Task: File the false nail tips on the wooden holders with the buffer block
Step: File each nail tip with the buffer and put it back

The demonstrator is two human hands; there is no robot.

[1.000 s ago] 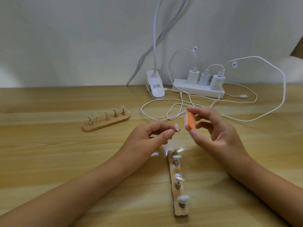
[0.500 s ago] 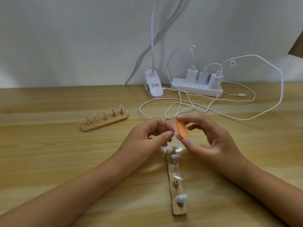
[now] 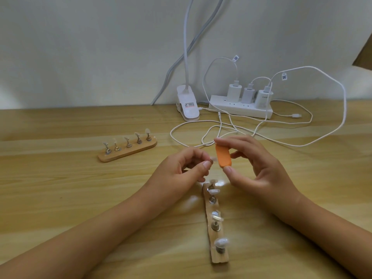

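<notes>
While left hand [image 3: 181,172] pinches tip [image 3: 213,158], right [image 3: 259,170] grips buffer [image 3: 223,157]

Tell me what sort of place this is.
Probably a home or hobby desk used for nail practice: a wooden tabletop, a clip-on lamp, a power strip with chargers, and wooden holders carrying nail tips.

A plain pale wall [image 3: 80,47] is seen behind a light wooden table [image 3: 60,198]. At its far edge a white clip lamp [image 3: 188,106] is set beside a power strip [image 3: 237,111], with white cables [image 3: 326,77] looped nearby.
</notes>
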